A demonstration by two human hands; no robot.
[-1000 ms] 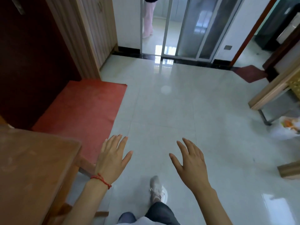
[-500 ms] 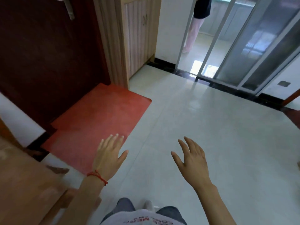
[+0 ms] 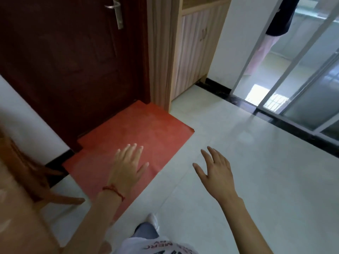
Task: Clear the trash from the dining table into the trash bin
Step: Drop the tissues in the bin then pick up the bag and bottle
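Observation:
My left hand (image 3: 126, 169), with a red string at the wrist, hovers open and empty over the red floor mat (image 3: 132, 142). My right hand (image 3: 216, 171) is held out over the pale tiled floor (image 3: 238, 180), fingers spread, holding nothing. A corner of the wooden dining table (image 3: 16, 208) shows at the lower left edge, blurred. No trash and no trash bin are in view.
A dark red door (image 3: 73, 61) stands behind the mat, with a wooden cabinet (image 3: 192, 52) to its right. Sliding glass doors (image 3: 293, 88) run along the right; another person's legs (image 3: 264, 43) show beyond them. A wooden chair leg (image 3: 60, 198) juts out by the table.
The view has swung left and up: the door, handle and cabinet now fill the top, and the bench and bag at the right are out of sight. Both hands stay open and empty.

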